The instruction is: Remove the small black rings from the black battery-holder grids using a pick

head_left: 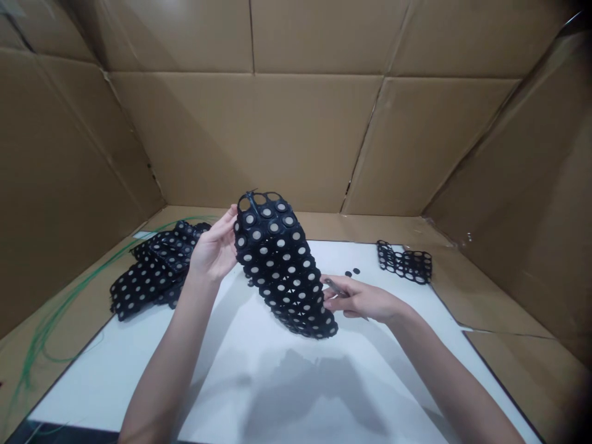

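Observation:
A curved black sheet point(282, 265) of linked rings, dotted with pale round discs, is held up above the white board. At its upper end several rings have no disc in them. My left hand point(217, 246) grips the sheet's upper left edge, with the fingertips partly hidden behind it. Near the lower right edge, my right hand point(356, 297) is closed round a slim metal tool point(337, 287), whose exact kind I cannot make out. Fingers of that hand touch or nearly touch the sheet's edge.
More dotted black sheets point(157, 265) lie heaped at the left, beside green strands point(60, 308). An undotted black ring mesh point(404, 263) and small black discs point(352, 272) rest at the right of the white board point(222, 382). Cardboard walls point(240, 135) surround it.

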The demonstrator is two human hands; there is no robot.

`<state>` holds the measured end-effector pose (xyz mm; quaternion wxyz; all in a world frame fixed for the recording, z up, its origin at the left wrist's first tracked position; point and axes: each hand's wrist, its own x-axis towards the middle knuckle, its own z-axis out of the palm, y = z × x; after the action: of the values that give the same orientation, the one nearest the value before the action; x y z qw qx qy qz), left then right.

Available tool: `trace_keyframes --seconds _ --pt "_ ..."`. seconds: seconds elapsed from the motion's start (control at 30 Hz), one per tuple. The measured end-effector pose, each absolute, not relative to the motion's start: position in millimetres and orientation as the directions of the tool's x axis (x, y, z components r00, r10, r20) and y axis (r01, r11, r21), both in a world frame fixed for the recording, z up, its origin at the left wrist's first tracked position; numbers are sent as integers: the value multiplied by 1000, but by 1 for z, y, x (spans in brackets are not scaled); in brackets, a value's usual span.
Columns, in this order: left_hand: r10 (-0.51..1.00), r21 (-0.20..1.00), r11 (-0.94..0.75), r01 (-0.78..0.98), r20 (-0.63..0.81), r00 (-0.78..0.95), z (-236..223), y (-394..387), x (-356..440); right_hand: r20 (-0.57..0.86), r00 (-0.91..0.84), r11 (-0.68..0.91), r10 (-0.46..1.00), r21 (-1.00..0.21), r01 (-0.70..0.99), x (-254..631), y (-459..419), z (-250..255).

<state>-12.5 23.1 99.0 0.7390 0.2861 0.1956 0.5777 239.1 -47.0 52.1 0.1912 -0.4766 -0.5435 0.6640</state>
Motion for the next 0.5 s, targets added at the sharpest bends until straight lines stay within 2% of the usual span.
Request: trace_keyframes --seconds 0.33,0.43,0.5 --pt "963 709 133 -692 71 258 99 20 -12 -365 -530 -208 765 -920 333 237 -45 55" --pt "960 706 157 -690 56 276 99 18 -9 -261 -526 -78 809 -935 345 234 -45 58" --pt "955 716 174 -676 45 293 99 18 -7 -122 -406 33 905 -934 356 233 -50 65"
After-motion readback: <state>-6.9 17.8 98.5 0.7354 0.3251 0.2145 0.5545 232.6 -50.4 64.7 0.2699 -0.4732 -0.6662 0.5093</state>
